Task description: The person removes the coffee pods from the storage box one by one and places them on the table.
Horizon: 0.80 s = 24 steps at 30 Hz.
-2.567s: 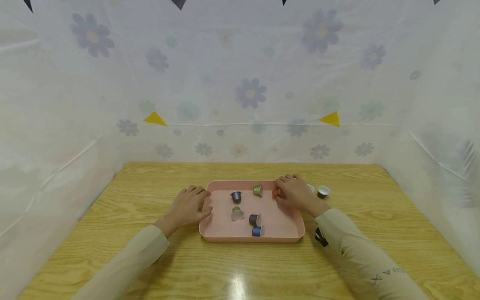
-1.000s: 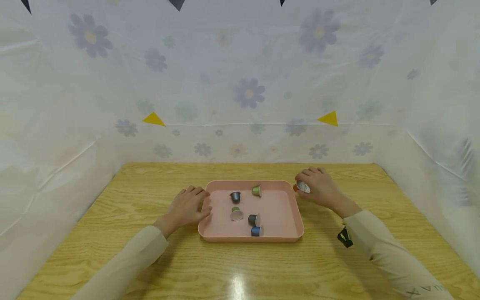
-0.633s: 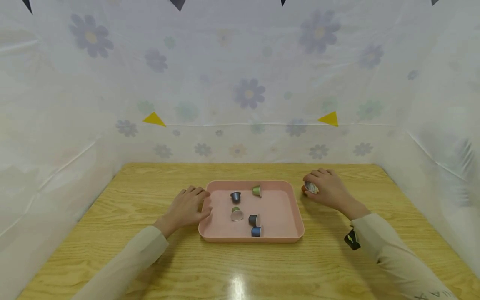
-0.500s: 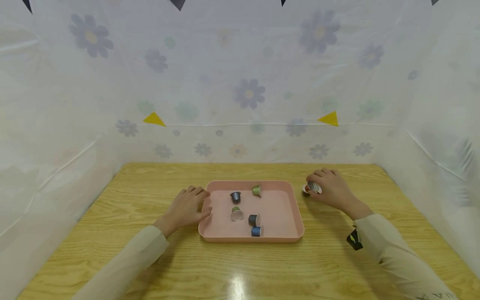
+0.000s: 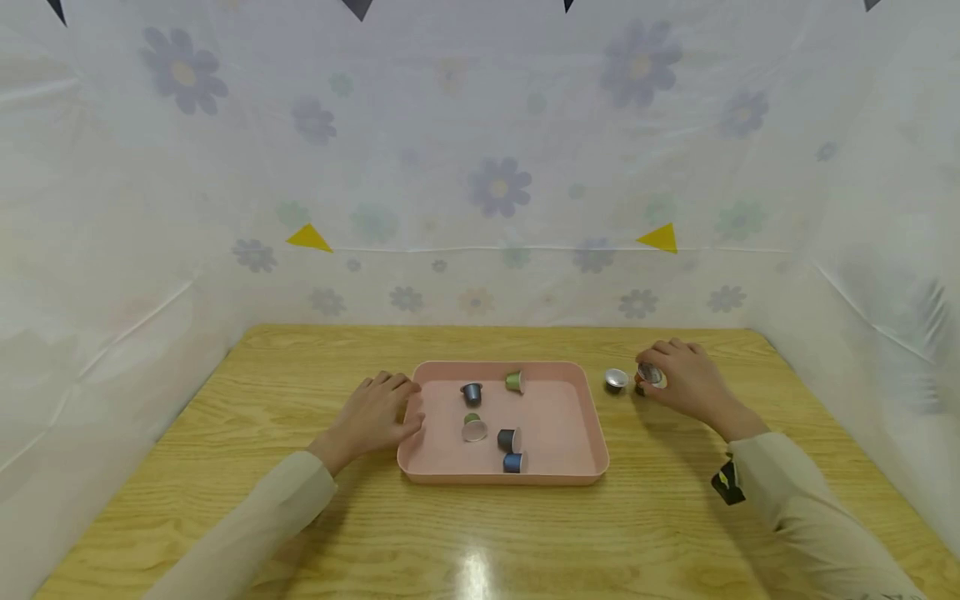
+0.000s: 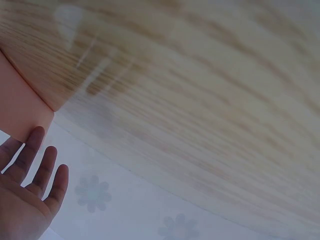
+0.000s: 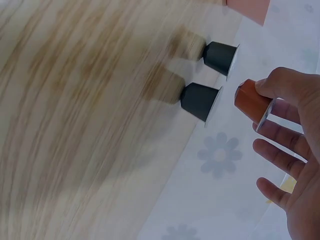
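My right hand (image 5: 686,383) pinches an orange coffee capsule (image 7: 252,102) between thumb and fingers, right of the pink tray (image 5: 558,433). In the right wrist view it hangs apart from two dark capsules, one nearer (image 7: 200,101) and one farther (image 7: 220,57), both standing lid up on the table. The head view shows the nearer one mostly hidden behind the held capsule; the other dark capsule (image 5: 616,381) stands close to the tray's right side. My left hand (image 5: 375,417) rests at the tray's left rim, its fingers fairly straight and touching the edge in the left wrist view.
Several capsules lie in the tray: a green one (image 5: 514,382), a grey-blue one (image 5: 472,393), a green one with its lid facing forward (image 5: 474,428), a dark one (image 5: 508,439) and a blue one (image 5: 513,462). Pale flowered sheeting (image 5: 495,275) encloses the wooden table (image 5: 360,525).
The right hand has picked the orange capsule out of the tray and carried it right, past the first dark capsule to the second. The left hand and tray have stayed put.
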Motion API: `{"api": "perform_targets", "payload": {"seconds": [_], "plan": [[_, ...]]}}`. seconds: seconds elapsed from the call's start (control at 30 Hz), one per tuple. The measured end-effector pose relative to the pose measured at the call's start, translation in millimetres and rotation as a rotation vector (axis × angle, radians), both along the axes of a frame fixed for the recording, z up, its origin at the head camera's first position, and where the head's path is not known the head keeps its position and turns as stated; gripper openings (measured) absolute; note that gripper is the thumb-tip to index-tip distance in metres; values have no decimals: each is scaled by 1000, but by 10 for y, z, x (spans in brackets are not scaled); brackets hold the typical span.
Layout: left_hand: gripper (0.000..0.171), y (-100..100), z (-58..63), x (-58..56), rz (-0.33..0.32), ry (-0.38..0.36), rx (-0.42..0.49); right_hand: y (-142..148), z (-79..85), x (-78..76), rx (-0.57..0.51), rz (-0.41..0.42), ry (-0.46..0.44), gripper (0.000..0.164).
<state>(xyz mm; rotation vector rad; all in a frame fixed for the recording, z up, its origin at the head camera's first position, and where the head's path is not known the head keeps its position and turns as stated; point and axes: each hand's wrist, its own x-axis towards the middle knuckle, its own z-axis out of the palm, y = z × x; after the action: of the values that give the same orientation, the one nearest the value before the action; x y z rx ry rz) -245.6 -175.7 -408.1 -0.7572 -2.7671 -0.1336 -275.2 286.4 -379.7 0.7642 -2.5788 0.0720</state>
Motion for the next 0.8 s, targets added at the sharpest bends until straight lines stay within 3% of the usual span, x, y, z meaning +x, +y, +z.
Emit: {"api": "perform_targets", "payload": {"seconds": [0.8], "plan": [[43, 11, 8, 7, -3, 11, -7, 374, -46, 41, -12, -112, -109, 31]]}}
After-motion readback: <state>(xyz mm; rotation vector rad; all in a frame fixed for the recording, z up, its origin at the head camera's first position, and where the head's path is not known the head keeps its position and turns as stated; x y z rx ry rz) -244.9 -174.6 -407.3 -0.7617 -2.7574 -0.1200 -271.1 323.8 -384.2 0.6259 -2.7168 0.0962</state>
